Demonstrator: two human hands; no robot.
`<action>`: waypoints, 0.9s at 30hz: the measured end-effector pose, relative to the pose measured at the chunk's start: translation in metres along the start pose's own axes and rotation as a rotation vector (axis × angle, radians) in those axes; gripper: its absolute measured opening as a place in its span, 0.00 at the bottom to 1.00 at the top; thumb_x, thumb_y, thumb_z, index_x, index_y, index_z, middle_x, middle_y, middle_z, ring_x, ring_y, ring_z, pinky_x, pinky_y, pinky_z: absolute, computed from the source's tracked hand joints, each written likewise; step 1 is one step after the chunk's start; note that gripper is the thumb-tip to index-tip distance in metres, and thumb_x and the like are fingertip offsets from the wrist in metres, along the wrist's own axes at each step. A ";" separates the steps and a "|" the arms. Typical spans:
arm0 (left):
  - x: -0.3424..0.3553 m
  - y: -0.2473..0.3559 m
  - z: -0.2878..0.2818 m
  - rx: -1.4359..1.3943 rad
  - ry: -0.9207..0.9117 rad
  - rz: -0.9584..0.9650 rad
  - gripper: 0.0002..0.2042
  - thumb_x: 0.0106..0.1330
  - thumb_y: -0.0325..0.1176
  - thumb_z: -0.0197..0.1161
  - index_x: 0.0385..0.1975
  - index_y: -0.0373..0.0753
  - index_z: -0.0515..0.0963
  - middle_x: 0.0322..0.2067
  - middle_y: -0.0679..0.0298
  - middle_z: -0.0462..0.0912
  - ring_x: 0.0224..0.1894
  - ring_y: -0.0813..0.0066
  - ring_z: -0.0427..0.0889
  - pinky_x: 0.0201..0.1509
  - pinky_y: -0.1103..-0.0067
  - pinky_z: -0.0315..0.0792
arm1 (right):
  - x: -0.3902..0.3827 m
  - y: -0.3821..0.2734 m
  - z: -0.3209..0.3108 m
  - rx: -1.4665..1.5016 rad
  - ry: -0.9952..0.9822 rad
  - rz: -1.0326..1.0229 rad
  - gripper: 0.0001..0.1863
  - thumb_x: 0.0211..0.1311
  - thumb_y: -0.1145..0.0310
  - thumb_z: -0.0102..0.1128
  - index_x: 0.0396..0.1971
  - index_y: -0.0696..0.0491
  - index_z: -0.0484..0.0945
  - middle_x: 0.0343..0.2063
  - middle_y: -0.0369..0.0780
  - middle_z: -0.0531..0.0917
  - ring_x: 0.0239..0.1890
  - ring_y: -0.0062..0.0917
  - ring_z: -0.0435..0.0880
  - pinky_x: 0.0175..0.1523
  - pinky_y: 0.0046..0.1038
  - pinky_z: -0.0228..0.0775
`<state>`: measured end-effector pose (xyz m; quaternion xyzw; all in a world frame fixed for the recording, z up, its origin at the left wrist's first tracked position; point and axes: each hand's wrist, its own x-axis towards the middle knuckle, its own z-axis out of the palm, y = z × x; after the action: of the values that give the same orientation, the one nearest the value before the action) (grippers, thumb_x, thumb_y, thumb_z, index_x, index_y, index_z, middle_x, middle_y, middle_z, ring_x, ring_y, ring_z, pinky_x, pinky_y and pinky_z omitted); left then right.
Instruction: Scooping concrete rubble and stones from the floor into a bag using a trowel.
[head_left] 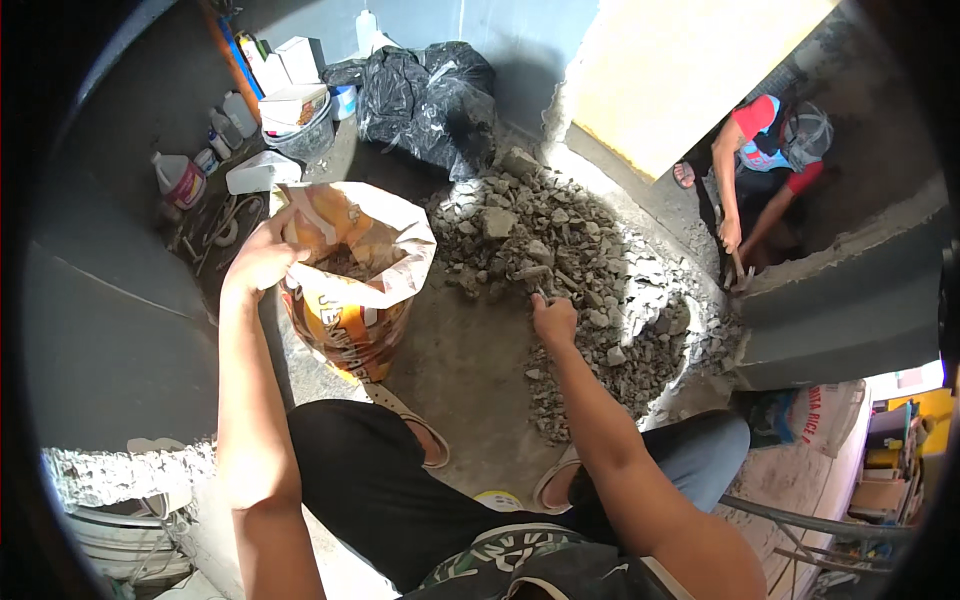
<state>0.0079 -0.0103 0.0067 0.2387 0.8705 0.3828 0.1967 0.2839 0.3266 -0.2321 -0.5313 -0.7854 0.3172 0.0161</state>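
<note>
An upright orange-and-white woven sack (360, 325) stands at my left, its mouth spread wide, with some greyish contents visible inside. My left hand (265, 258) is closed on the sack's rolled pale rim at its left side. Broken concrete rubble (590, 255) lies heaped on the floor in front of me. At the heap's near edge my right hand (555, 322) is closed around something short. Whatever extends beyond the fingers blends into the grey rubble, so its kind cannot be made out.
Black plastic bags (425, 100) sit against the far wall. Left of them are a grey bucket (300, 135) and several bottles, including a white jug (178, 180). Far right, a crouching person (765, 150) holds a hammer (738, 272) by a broken wall edge. Another sack (815, 418) lies right.
</note>
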 end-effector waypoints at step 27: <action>-0.001 -0.021 -0.008 -0.209 -0.041 0.058 0.37 0.48 0.21 0.57 0.66 0.35 0.66 0.44 0.63 0.81 0.39 0.77 0.77 0.44 0.80 0.73 | -0.148 -0.149 -0.076 0.032 0.329 -0.910 0.17 0.65 0.56 0.57 0.42 0.55 0.76 0.34 0.47 0.81 0.38 0.44 0.82 0.43 0.43 0.73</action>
<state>-0.0010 -0.0279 -0.0045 0.2498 0.8144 0.4721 0.2269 0.2529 0.2030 -0.0478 -0.1766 -0.9202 0.2017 0.2854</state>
